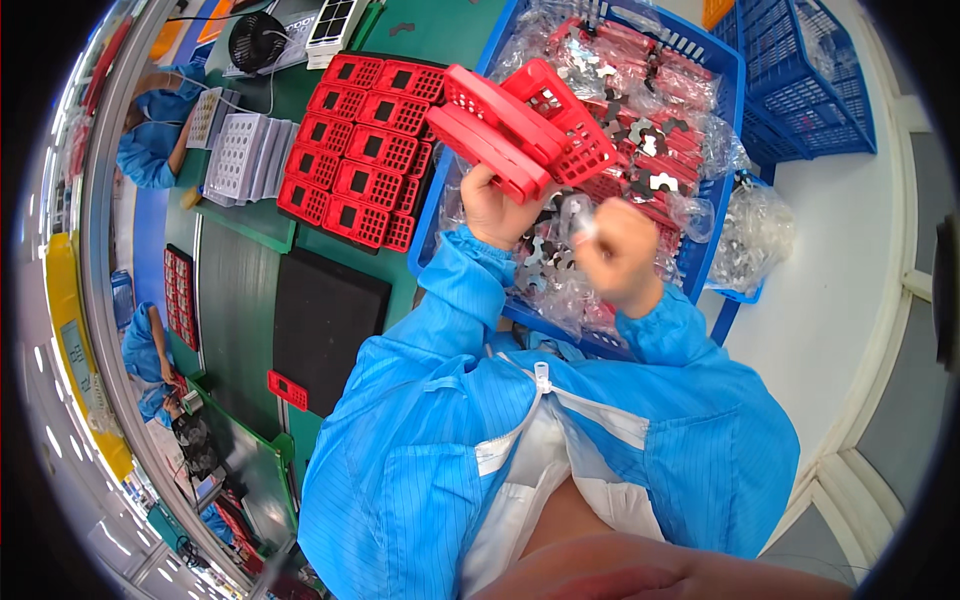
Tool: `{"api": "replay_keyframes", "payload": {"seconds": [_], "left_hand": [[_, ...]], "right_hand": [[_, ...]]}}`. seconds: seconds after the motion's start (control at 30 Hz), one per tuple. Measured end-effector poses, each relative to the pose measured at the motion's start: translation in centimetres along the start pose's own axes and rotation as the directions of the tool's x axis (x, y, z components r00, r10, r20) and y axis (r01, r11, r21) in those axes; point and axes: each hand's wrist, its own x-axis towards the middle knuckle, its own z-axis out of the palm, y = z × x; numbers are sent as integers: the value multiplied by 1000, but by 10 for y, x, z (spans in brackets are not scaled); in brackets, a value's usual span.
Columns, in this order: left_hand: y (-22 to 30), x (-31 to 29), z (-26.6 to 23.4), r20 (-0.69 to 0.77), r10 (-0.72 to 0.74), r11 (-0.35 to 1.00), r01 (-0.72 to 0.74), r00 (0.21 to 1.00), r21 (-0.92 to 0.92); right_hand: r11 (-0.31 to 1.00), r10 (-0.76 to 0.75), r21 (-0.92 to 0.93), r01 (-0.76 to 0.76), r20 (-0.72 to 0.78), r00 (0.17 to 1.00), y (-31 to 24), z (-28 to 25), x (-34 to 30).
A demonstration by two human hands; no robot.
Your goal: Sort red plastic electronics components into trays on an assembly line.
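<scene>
Red frames (pixel 515 120), lower edge in left fingers (pixel 479 180), above blue crate (pixel 734 85)

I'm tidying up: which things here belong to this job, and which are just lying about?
Apparently in use: red frames in the left hand, clear plastic by the right hand, blue crate, rows of red pieces.

Probably lying about: black fan, white trays.

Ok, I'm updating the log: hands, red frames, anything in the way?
Left hand holding red frames. Right hand over blue crate, blurred, grip unclear. Possibly in the way: clear wrap in crate.
</scene>
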Motion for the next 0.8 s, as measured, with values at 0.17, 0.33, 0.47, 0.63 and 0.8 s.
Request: {"api": "replay_keyframes", "payload": {"seconds": [0.17, 0.33, 0.47, 0.63, 0.8], "left_hand": [[20, -23, -18, 6, -6, 989, 5, 1000, 146], [34, -52, -45, -72, -143, 911, 160, 987, 379], [18, -62, -74, -312, -156, 809, 302, 937, 505], [-11, -73, -110, -421, -264, 673, 478, 868, 564], [-11, -80, -107, -331, -276, 689, 426, 902, 587]], "right_hand": [[638, 653, 516, -572, 32, 757, 76, 17, -27], [-165, 339, 804, -571, 590, 733, 63, 64, -12], [-257, 308, 712, -654, 701, 643, 97, 86, -63], [-394, 395, 643, -657, 764, 510, 111, 84, -114], [-183, 440, 650, -738, 725, 530, 106, 77, -103]]}}
